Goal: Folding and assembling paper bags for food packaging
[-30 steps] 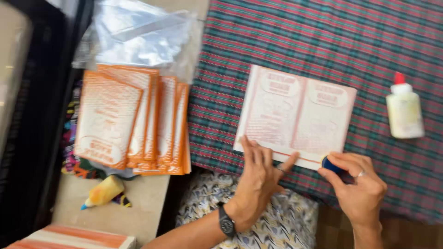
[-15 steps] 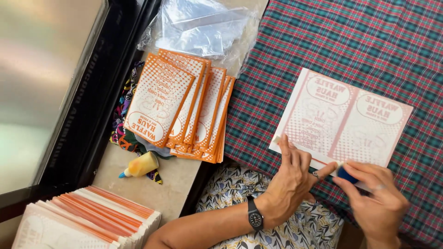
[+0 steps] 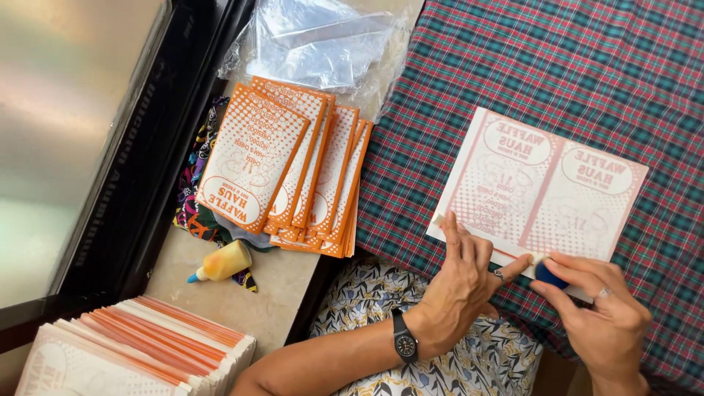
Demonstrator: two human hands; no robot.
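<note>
Far left we saw a dark window frame [image 3: 147,147] w/ frosted glass. Bottom left: stack of white-and-orange paper bags [image 3: 132,352] standing on edge on the stone ledge [image 3: 286,286]. Next to it a small yellow glue bottle [image 3: 220,262] w/ blue tip lay on its side, touching a patterned cloth [image 3: 192,183]. Above that, a fanned pile of orange printed bags [image 3: 282,165] lay flat, partly on the cloth, w/ clear plastic wrap [image 3: 323,40] just behind it at top.

Centre-right: surface covered w/ a red-green plaid cloth [image 3: 528,59]. On it lay our flat paper sheet [image 3: 539,183], pale pink print, two panels side by side, near the surface's front edge. Below it, a floral-print garment [image 3: 381,308] on our lap.

Our left hand [image 3: 462,282], watch [image 3: 405,343] on wrist & ring on a finger, was open, fingers spread & pressed flat on the sheet's near left corner, not gripping. Our right hand [image 3: 601,315], ring too, was pinched shut on a small dark-blue glue applicator [image 3: 548,273], its tip touching the sheet's near edge, just beside the left thumb.
</note>
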